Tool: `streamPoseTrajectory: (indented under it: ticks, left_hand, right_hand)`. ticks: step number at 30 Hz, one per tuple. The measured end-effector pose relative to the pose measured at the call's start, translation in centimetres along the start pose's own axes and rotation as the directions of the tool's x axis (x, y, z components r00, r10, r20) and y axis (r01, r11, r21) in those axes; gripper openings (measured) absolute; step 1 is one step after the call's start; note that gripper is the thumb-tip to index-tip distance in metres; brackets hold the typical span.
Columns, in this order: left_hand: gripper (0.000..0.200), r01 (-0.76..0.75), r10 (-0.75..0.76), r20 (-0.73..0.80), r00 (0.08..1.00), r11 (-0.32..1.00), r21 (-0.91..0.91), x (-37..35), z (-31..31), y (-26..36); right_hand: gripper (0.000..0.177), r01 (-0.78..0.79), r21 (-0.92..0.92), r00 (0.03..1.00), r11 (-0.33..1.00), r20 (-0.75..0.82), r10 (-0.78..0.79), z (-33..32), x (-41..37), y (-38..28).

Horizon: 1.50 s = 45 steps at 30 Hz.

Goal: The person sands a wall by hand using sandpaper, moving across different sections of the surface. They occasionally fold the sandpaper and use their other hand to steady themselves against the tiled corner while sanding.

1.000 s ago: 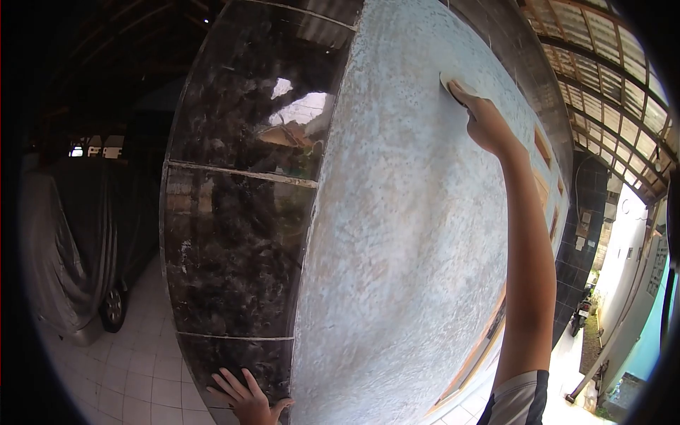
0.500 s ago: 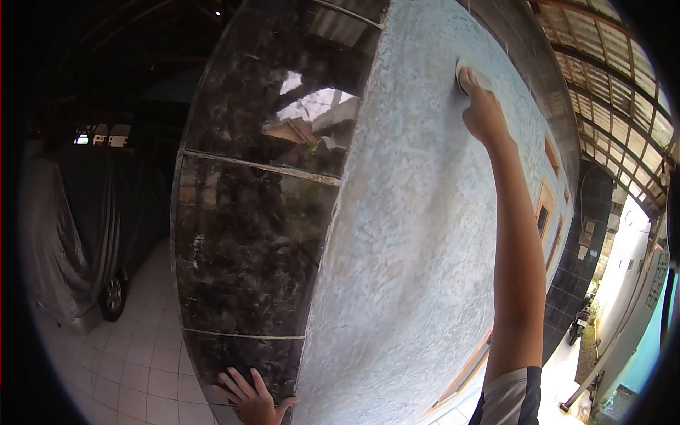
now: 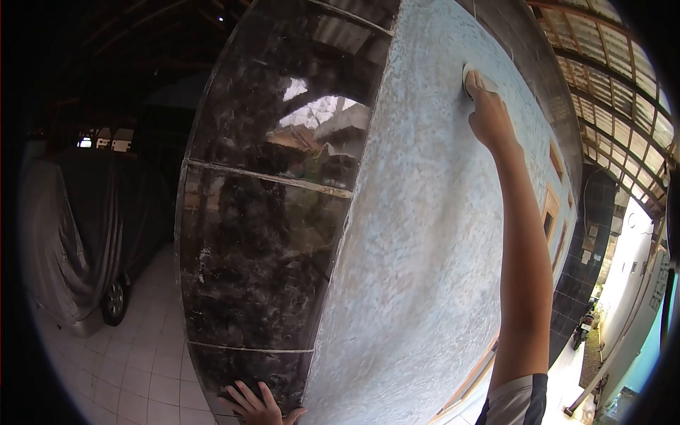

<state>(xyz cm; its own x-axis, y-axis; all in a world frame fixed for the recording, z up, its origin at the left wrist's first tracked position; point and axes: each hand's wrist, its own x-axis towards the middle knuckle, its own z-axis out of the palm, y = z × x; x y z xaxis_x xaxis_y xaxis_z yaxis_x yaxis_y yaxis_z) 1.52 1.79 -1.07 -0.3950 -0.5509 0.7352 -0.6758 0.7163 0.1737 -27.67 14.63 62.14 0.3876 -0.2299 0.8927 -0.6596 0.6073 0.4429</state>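
Observation:
My right hand (image 3: pixel 490 115) reaches up at the end of an outstretched arm. Its fingers are closed on a pale flat pad (image 3: pixel 468 76), pressed to the upper part of a light-blue, blotchy wall (image 3: pixel 418 212). Most of the pad is behind the fingers, so I cannot make out its exact kind. At the bottom, my left hand (image 3: pixel 262 409) lies with fingers spread against the dark glossy tiles (image 3: pixel 262 262) that edge the wall; it holds nothing. A shadow falls on the wall just below the pad.
A covered car (image 3: pixel 71 234) stands on the white tiled floor (image 3: pixel 142 375) at left. Wooden-framed windows (image 3: pixel 550 212) are set further along the blue wall. Corrugated roofing on beams (image 3: pixel 609 78) runs overhead at right. A motorcycle (image 3: pixel 582 331) is parked far right.
The view has shifted slightly, so the wall and tiles sit a little further right and lower. Both hands keep nearly the same places on their surfaces.

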Motion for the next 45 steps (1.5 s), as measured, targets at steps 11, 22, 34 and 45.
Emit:
streamPoseTrajectory:
  ticks: [11,22,34,45]
  left_hand:
    - [0.124,-0.019,0.019,-0.037,0.999,1.0,0.007,-0.1,0.2,-0.1]
    - [0.122,-0.014,0.014,-0.033,0.999,1.0,-0.006,-0.2,0.4,0.0]
    - [0.078,-0.096,0.132,-0.528,0.839,0.991,0.096,13.9,-17.4,-4.3]
    - [0.063,-0.275,0.384,-0.823,0.418,0.917,0.288,41.1,-29.2,2.8]
  right_hand:
    - [0.071,0.04,-0.044,0.999,0.998,-0.011,-0.04,-0.2,0.1,0.0]
    - [0.077,0.029,0.007,0.999,1.0,0.033,-0.03,-0.3,0.5,0.3]
    - [0.073,-0.111,0.131,0.993,0.985,0.044,0.106,-0.6,0.9,1.6]
    - [0.066,-0.059,0.234,0.997,0.97,-0.031,0.068,-0.9,2.9,2.6]
